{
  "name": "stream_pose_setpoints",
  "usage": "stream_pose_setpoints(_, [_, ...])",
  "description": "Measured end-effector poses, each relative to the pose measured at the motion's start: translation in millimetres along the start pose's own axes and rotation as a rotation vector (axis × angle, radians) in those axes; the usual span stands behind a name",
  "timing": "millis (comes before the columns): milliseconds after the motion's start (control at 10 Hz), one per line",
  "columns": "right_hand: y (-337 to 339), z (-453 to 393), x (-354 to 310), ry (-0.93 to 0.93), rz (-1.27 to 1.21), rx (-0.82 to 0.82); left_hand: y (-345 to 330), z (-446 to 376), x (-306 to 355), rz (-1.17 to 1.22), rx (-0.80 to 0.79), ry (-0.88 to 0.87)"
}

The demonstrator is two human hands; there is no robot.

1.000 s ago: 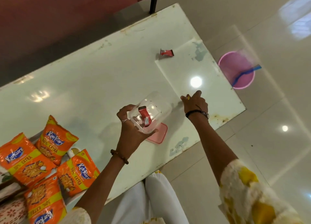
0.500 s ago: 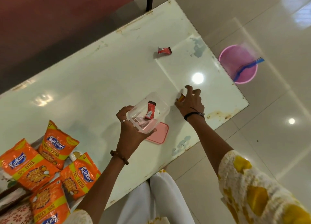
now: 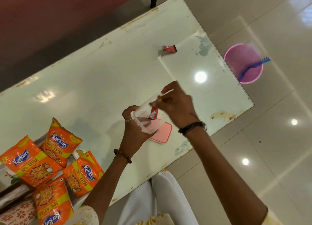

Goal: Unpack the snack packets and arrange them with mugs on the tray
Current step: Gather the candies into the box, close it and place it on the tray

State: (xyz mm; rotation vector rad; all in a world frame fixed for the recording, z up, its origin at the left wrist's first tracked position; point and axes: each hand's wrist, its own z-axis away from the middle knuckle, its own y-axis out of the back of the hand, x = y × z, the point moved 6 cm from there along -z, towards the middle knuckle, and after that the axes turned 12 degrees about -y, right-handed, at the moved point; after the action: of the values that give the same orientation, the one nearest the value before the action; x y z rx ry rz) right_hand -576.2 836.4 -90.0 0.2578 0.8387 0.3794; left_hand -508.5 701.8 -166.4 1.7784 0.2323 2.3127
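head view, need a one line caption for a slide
Left hand holds a clear container above the white table while the right hand reaches into it.

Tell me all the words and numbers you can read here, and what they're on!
"Kurkure": brand on each orange snack packet.
"50% EXTRA": yellow band on those packets.
"5": corner of the packet nearest the arm.
Red sachet in the clear container: too blurred.
Red wrapper on the table: too small.
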Motion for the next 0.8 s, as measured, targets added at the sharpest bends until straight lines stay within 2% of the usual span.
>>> stream_pose_setpoints(100, [-29.8,2.7,4.3,-0.124,0.184,-0.095,-1.4,2.5,-3.6,-0.031,-0.034,0.060])
stream_pose_setpoints(200, [-37.0,-8.6,12.0,-0.149,0.300,-0.097,-4.8,-0.8,-5.2,0.053,-0.006,0.018])
stream_pose_setpoints(300, [-33.3,-18.0,12.8,-0.073,0.498,-0.010,-7.9,-0.7,-11.6,0.131,0.000,0.032])
stream_pose_setpoints(400, [-33.9,-17.5,8.0,0.062,0.588,0.042,-6.8,-0.4,-12.1,0.187,-0.010,0.075])
stream_pose_setpoints(500, [-28.5,-15.9,1.3,0.146,0.485,0.045,-5.1,-5.9,-10.8,0.227,-0.013,0.071])
stream_pose_setpoints(600, [-8.6,-24.0,-8.8,0.139,0.210,0.093,0.1,-12.1,-1.3,0.219,0.051,0.050])
stream_pose_setpoints(700, [12.0,-48.8,-17.9,0.143,0.146,0.205,11.6,-15.3,1.7,0.176,0.142,-0.035])
stream_pose_setpoints(800, [17.1,-89.6,-26.8,0.132,0.327,0.284,16.4,-19.7,-4.4,0.251,0.150,-0.029])
